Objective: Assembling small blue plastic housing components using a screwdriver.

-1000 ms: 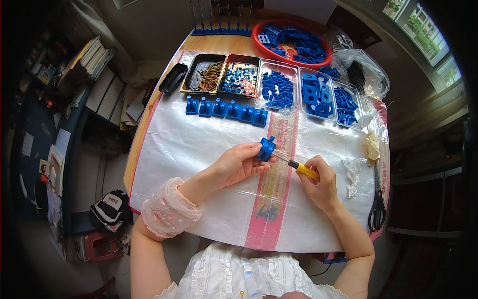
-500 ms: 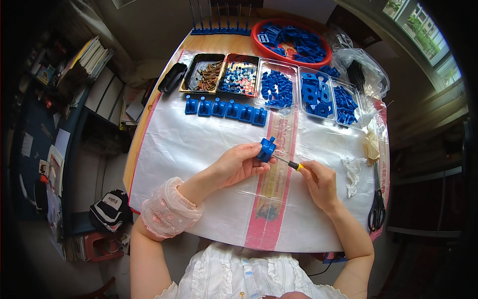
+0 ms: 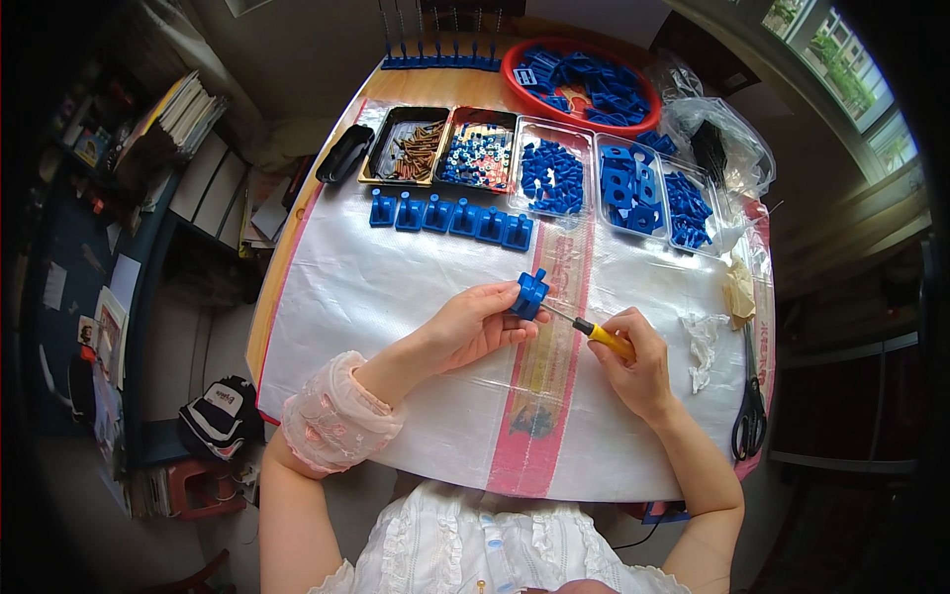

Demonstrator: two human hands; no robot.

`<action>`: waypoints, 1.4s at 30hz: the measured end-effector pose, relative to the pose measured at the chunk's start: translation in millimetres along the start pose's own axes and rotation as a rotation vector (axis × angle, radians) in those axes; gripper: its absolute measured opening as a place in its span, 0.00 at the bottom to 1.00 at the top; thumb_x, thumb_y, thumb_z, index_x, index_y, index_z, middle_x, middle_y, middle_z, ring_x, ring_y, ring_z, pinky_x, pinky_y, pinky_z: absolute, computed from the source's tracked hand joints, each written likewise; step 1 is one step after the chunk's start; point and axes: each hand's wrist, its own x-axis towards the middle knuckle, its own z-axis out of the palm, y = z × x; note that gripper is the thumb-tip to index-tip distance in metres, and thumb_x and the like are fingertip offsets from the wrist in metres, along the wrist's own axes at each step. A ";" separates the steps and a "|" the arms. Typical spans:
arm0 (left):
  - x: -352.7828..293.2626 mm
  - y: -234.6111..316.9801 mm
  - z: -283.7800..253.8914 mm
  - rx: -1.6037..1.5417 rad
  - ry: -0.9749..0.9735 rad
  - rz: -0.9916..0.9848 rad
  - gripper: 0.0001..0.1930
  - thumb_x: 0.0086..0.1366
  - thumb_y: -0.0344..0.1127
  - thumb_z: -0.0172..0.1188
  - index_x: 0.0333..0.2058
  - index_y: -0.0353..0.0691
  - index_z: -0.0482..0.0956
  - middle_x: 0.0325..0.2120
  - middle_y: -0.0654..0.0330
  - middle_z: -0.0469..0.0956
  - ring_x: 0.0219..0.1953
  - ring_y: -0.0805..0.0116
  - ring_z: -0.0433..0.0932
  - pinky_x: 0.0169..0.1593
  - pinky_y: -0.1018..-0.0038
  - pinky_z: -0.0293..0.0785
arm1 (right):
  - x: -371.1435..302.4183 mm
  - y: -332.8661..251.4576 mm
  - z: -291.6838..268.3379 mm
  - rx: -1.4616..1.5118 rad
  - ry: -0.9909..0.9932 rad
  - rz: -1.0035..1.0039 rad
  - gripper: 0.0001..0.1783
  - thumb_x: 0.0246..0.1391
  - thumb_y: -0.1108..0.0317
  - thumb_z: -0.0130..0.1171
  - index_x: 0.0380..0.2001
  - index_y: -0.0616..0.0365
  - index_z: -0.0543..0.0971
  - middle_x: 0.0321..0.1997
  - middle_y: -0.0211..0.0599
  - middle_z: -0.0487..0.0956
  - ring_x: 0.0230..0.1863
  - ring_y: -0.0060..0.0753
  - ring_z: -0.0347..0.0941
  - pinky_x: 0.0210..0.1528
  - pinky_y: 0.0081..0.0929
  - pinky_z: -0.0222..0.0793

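Between the thumb and fingers of my left hand (image 3: 483,322) is a blue plastic part (image 3: 530,295) with a short stem on top. My right hand (image 3: 636,364) is closed round the yellow handle of a screwdriver (image 3: 612,343). The screwdriver's thin shaft points up and left, its tip at the lower right of the blue part; exactly where the tip sits is hidden. Beyond my hands stands a row of several similar blue parts (image 3: 436,214) on the table sheet.
Behind the row are trays of brass-coloured screws (image 3: 420,148), small nuts (image 3: 479,153) and blue pieces (image 3: 552,173). A red basin (image 3: 643,119) of blue parts stands at the back. Black scissors (image 3: 749,431) and crumpled white tissue (image 3: 704,348) lie at the right.
The fingers of my right hand have shifted on the screwdriver, so more of its yellow handle shows. My left hand and the blue part have hardly moved.
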 end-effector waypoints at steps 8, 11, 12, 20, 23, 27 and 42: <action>0.1 -0.6 0.7 0.000 0.007 -0.005 0.24 0.80 0.40 0.39 0.65 0.28 0.62 0.46 0.52 0.77 0.41 0.74 0.79 0.51 0.77 0.78 | -2.0 4.5 -1.5 -0.066 -0.026 -0.005 0.09 0.54 0.75 0.68 0.37 0.62 0.80 0.30 0.38 0.79 0.23 0.30 0.75 0.24 0.26 0.68; 0.3 -1.2 -0.8 -0.006 -0.003 0.001 0.24 0.80 0.40 0.39 0.65 0.28 0.62 0.47 0.51 0.77 0.41 0.73 0.80 0.51 0.76 0.79 | -1.9 4.9 -1.9 -0.074 -0.040 0.001 0.11 0.53 0.76 0.69 0.40 0.61 0.80 0.31 0.39 0.79 0.25 0.32 0.76 0.25 0.28 0.70; -0.1 -0.5 0.3 -0.001 0.009 -0.004 0.24 0.80 0.41 0.39 0.65 0.28 0.62 0.47 0.51 0.78 0.41 0.72 0.80 0.51 0.76 0.79 | -1.1 3.9 -1.9 -0.061 -0.018 -0.024 0.12 0.52 0.76 0.69 0.40 0.61 0.79 0.32 0.40 0.79 0.26 0.32 0.77 0.25 0.28 0.70; 1.5 -1.1 -4.8 0.001 0.019 0.005 0.24 0.80 0.42 0.39 0.65 0.29 0.63 0.47 0.50 0.79 0.42 0.71 0.82 0.51 0.76 0.81 | -0.8 4.6 4.4 0.011 0.076 -0.068 0.16 0.47 0.78 0.72 0.37 0.60 0.75 0.35 0.40 0.77 0.29 0.34 0.77 0.23 0.29 0.72; 2.0 0.1 -3.7 0.003 0.035 0.003 0.24 0.80 0.42 0.39 0.64 0.29 0.64 0.47 0.50 0.79 0.42 0.72 0.82 0.52 0.75 0.81 | -0.6 3.2 3.8 0.017 0.083 -0.079 0.15 0.47 0.78 0.72 0.36 0.60 0.75 0.35 0.39 0.77 0.29 0.33 0.77 0.25 0.29 0.72; 1.3 -0.1 -4.9 0.001 0.033 0.006 0.24 0.80 0.41 0.39 0.64 0.29 0.64 0.47 0.50 0.79 0.42 0.72 0.82 0.52 0.75 0.80 | -0.3 3.2 2.1 -0.007 0.057 -0.036 0.12 0.50 0.77 0.70 0.36 0.60 0.78 0.31 0.37 0.77 0.26 0.33 0.76 0.26 0.28 0.70; 0.6 1.1 -1.4 -0.005 0.044 0.003 0.24 0.80 0.41 0.40 0.64 0.29 0.64 0.47 0.51 0.79 0.41 0.72 0.82 0.51 0.77 0.80 | -0.5 -3.5 0.7 0.012 0.029 -0.032 0.14 0.51 0.77 0.70 0.40 0.61 0.77 0.32 0.42 0.80 0.29 0.37 0.78 0.30 0.31 0.72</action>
